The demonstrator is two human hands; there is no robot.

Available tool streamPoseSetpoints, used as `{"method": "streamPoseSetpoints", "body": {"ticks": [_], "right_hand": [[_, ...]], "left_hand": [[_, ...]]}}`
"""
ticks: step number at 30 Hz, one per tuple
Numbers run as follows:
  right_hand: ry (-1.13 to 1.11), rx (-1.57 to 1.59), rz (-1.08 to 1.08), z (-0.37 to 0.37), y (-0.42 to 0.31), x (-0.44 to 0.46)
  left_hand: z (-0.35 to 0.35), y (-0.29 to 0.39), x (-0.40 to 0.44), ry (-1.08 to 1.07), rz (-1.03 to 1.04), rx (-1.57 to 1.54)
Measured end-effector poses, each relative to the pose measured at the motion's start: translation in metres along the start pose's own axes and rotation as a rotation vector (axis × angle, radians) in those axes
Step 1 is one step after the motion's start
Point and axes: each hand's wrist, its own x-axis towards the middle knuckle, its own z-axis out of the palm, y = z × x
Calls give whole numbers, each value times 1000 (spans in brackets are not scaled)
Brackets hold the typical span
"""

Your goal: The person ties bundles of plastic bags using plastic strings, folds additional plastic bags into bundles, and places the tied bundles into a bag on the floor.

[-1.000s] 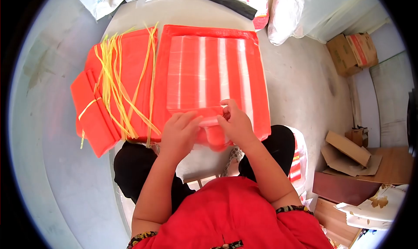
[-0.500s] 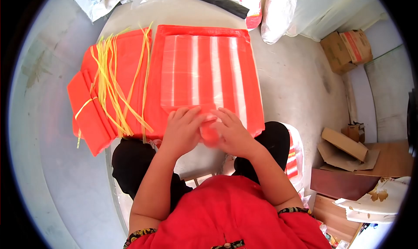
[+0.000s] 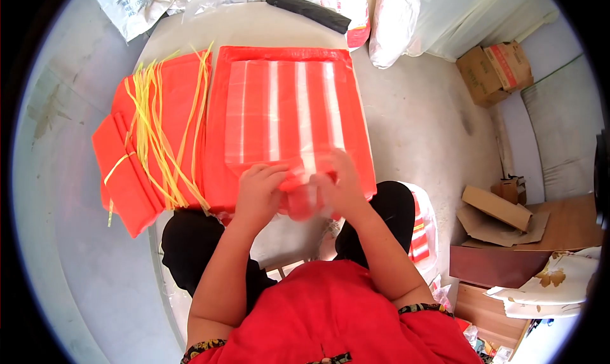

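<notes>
A stack of red-and-white striped plastic bags (image 3: 286,109) lies on a larger red sheet (image 3: 217,122) on the table. At the near edge of the stack, my left hand (image 3: 260,192) is closed on the bags' edge, fingers bent over it. My right hand (image 3: 343,186) is beside it, blurred by motion, at the same loose edge; its fingertips are smeared. A blurred red flap hangs between the hands. Left of the stack, yellow strips (image 3: 155,135) lie across red plastic, near a folded red bundle (image 3: 127,176) tied with a yellow strip.
A black roll (image 3: 309,12) lies at the table's far edge, with white sacks (image 3: 397,20) beyond it. Cardboard boxes (image 3: 495,73) stand at the far right, and an opened carton (image 3: 499,214) sits nearer. A striped packet in clear plastic (image 3: 422,230) is beside my right knee.
The whole view has shifted, so the table's things appear farther left. My right hand has lifted and moved at the bag edge, and the red flap between the hands has changed shape.
</notes>
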Motion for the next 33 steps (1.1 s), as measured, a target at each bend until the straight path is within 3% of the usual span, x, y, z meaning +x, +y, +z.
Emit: {"method": "streamPoseSetpoints", "body": {"ticks": [2, 5, 8, 15, 20, 23, 26, 33], "right_hand": [[181, -176, 19, -18, 21, 5], [326, 260, 227, -33, 73, 7], [226, 344, 385, -49, 60, 6], [156, 298, 352, -44, 45, 12], [52, 173, 253, -49, 50, -17], [4, 475, 281, -56, 39, -39], [-229, 585, 394, -75, 39, -49], [-306, 719, 522, -66, 4, -17]], "left_hand": [[-4, 0, 2, -1, -27, -50], [-3, 0, 3, 48, -43, -90], [-5, 2, 4, 80, -53, -124], [-5, 1, 1, 60, -98, -154], [-7, 5, -3, -28, 58, 110], [-7, 14, -6, -74, 88, 213], [-6, 16, -9, -89, 109, 254], [-6, 15, -11, -123, 107, 266]]}}
